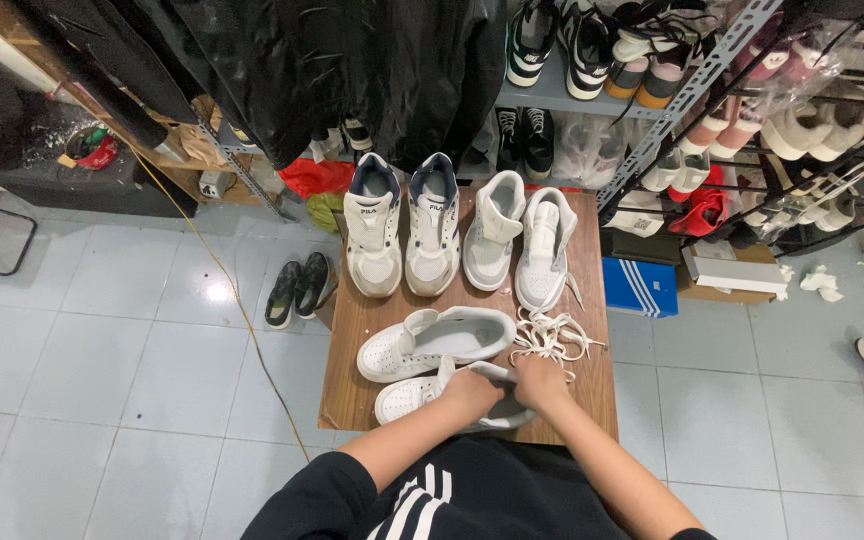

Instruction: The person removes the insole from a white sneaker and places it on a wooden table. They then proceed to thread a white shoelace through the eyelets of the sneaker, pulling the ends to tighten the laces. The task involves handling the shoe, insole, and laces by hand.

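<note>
My left hand and right hand both grasp the white sneaker nearest me, just beside the loose laces.

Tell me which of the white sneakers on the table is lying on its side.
The white sneaker in the middle of the wooden table, just beyond both hands, lies on its side. The four at the back stand upright.

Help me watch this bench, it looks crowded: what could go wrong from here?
1. The loose white laces lie heaped beside the right hand; a sweep could tangle them or drag them off the wooden table.
2. The white shoe under both hands, left hand included, sits near the table's front edge and might slide off.
</note>
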